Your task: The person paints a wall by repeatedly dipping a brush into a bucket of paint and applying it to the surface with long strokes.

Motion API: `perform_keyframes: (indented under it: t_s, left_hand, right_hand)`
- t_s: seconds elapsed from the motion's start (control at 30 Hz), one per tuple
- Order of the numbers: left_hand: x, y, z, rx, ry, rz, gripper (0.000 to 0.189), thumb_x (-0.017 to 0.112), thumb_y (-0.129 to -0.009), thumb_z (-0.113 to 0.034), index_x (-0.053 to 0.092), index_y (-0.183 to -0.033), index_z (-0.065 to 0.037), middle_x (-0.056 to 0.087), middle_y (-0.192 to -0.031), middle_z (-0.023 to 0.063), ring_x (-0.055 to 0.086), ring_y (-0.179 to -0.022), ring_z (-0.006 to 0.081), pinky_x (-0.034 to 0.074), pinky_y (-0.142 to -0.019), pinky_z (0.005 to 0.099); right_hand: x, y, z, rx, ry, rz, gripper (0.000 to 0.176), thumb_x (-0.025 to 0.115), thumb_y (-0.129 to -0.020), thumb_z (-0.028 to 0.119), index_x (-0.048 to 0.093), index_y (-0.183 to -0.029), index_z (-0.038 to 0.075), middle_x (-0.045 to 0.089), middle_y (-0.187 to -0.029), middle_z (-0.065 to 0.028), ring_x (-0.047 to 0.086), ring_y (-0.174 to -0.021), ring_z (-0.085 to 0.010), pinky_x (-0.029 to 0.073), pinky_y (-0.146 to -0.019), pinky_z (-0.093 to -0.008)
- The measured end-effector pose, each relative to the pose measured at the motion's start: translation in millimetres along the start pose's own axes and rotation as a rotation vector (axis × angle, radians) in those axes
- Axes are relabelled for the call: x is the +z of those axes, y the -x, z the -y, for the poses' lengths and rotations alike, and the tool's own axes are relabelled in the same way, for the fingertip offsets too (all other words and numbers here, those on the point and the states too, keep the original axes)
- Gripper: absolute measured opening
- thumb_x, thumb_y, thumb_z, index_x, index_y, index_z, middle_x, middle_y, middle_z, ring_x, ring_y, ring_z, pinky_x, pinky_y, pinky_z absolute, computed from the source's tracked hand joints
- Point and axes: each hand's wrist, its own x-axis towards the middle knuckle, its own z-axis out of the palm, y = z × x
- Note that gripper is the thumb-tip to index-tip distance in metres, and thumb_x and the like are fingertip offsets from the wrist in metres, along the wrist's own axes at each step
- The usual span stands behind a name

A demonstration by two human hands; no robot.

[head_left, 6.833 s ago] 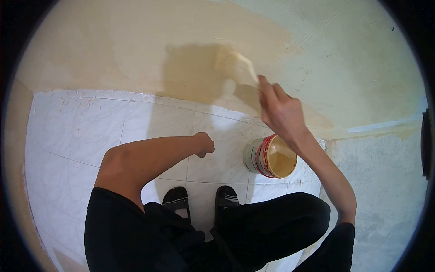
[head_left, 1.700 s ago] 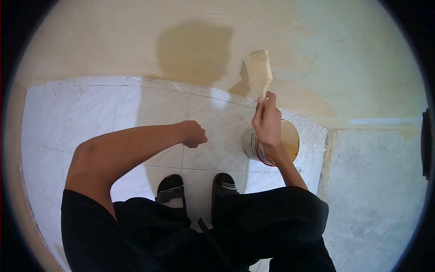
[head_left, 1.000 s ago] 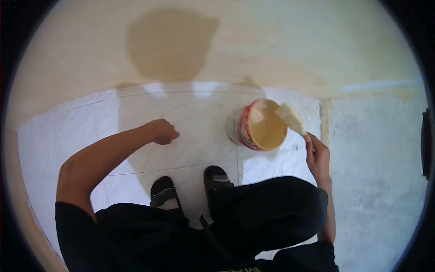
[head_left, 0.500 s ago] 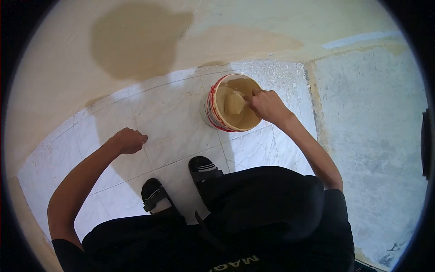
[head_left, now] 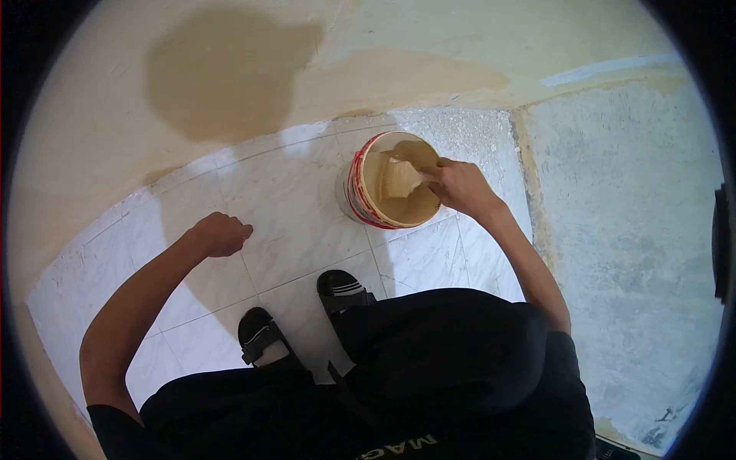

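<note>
A bucket (head_left: 354,192) with a red-streaked rim stands on the tiled floor, with tan liquid inside. My right hand (head_left: 458,186) reaches over its right side, fingers wrapped round the handle of a wide paintbrush (head_left: 400,179). The brush head is coated tan and shows inside the bucket, tilted toward the left. Left of the bucket, my left hand (head_left: 220,234) hangs over the tiles in a loose fist, with nothing showing in it.
White marbled tiles (head_left: 299,215) cover the floor. A tan wall (head_left: 383,77) with a darker damp-looking patch (head_left: 222,77) rises beyond, and a grey-white wall (head_left: 613,215) stands right. My sandalled feet (head_left: 264,337) are just below the bucket.
My right hand has shifted slightly down and right, lifting the brush head so more of it shows above the liquid. My left hand stays nearly still.
</note>
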Motion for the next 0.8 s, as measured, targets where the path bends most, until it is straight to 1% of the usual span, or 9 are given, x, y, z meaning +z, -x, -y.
perform_keyframes:
  t_s: [0.13,0.2,0.27,0.33,0.37,0.43,0.5,0.6,0.8]
  left_hand:
    - [0,1,-2,0.006,-0.008,-0.009,0.018,0.052,-0.084,-0.020,0.057,-0.096,-0.007,0.064,-0.079,0.0156,0.063,-0.077,0.0329,0.049,-0.067,0.0448]
    - [1,2,-6,-0.028,0.014,0.066,0.019,0.053,-0.083,-0.021,0.056,-0.095,-0.007,0.064,-0.079,0.0159,0.063,-0.077,0.0336,0.049,-0.067,0.0451]
    - [13,-4,-4,0.024,0.019,0.036,0.019,0.052,-0.082,-0.020,0.056,-0.094,-0.006,0.064,-0.079,0.0162,0.063,-0.077,0.0341,0.050,-0.067,0.0456]
    - [22,-5,7,0.063,-0.007,0.020,0.019,0.051,-0.081,-0.019,0.056,-0.093,-0.005,0.064,-0.078,0.0168,0.063,-0.076,0.0353,0.050,-0.066,0.0466]
    - [21,-7,5,0.066,-0.040,0.034,0.019,0.050,-0.080,-0.018,0.056,-0.092,-0.004,0.064,-0.078,0.0171,0.063,-0.075,0.0360,0.050,-0.066,0.0472]
    - [13,-4,2,0.088,-0.019,-0.018,0.018,0.049,-0.080,-0.015,0.055,-0.090,-0.003,0.064,-0.078,0.0179,0.063,-0.074,0.0370,0.050,-0.065,0.0477]
    - [4,-4,-1,0.050,-0.025,-0.010,0.017,0.049,-0.079,-0.014,0.056,-0.090,-0.003,0.064,-0.079,0.0179,0.064,-0.076,0.0361,0.050,-0.066,0.0467]
    - [-9,-3,-7,0.033,-0.022,0.003,0.018,0.047,-0.079,-0.013,0.057,-0.090,-0.003,0.065,-0.081,0.0180,0.064,-0.077,0.0350,0.051,-0.068,0.0457]
    - [0,-8,-5,0.061,-0.026,-0.050,0.017,0.048,-0.080,-0.015,0.056,-0.089,-0.003,0.064,-0.077,0.0172,0.064,-0.073,0.0362,0.050,-0.065,0.0469]
  right_hand:
    - [-32,42,7,0.026,-0.191,-0.155,0.022,0.064,-0.082,0.017,0.067,-0.100,0.006,0.058,-0.070,-0.0128,0.057,-0.057,-0.0258,0.047,-0.055,-0.0349]
    - [-45,64,18,0.371,-0.554,-0.016,0.025,0.062,-0.087,0.019,0.065,-0.107,0.004,0.058,-0.070,-0.0080,0.048,-0.058,-0.0144,0.041,-0.055,-0.0282]
    - [-22,89,12,0.493,-0.706,-0.033,0.029,0.059,-0.090,0.023,0.064,-0.110,0.002,0.052,-0.065,-0.0057,0.041,-0.055,-0.0102,0.037,-0.052,-0.0254]
    - [7,105,18,0.540,-0.992,-0.141,0.034,0.053,-0.094,0.027,0.062,-0.109,-0.002,0.047,-0.064,0.0047,0.039,-0.058,-0.0065,0.034,-0.052,-0.0240]
    - [21,113,22,0.559,-1.115,-0.166,0.037,0.051,-0.095,0.029,0.063,-0.107,-0.003,0.044,-0.062,0.0041,0.037,-0.058,-0.0057,0.032,-0.052,-0.0233]
    - [21,112,42,0.673,-1.278,-0.151,0.039,0.046,-0.096,0.034,0.059,-0.077,0.003,0.040,-0.058,0.0050,0.031,-0.051,-0.0043,0.025,-0.047,-0.0218]
    - [32,112,56,0.744,-1.477,-0.185,0.041,0.045,-0.097,0.036,0.053,-0.069,0.006,0.040,-0.055,0.0048,0.031,-0.048,-0.0044,0.023,-0.045,-0.0228]
    - [52,108,70,0.826,-1.433,-0.267,0.042,0.045,-0.097,0.038,0.055,-0.070,0.006,0.041,-0.054,0.0040,0.032,-0.047,-0.0043,0.022,-0.044,-0.0227]
    - [79,105,72,0.819,-1.432,-0.343,0.043,0.045,-0.096,0.040,0.058,-0.074,0.005,0.043,-0.054,0.0036,0.032,-0.047,-0.0047,0.023,-0.044,-0.0227]
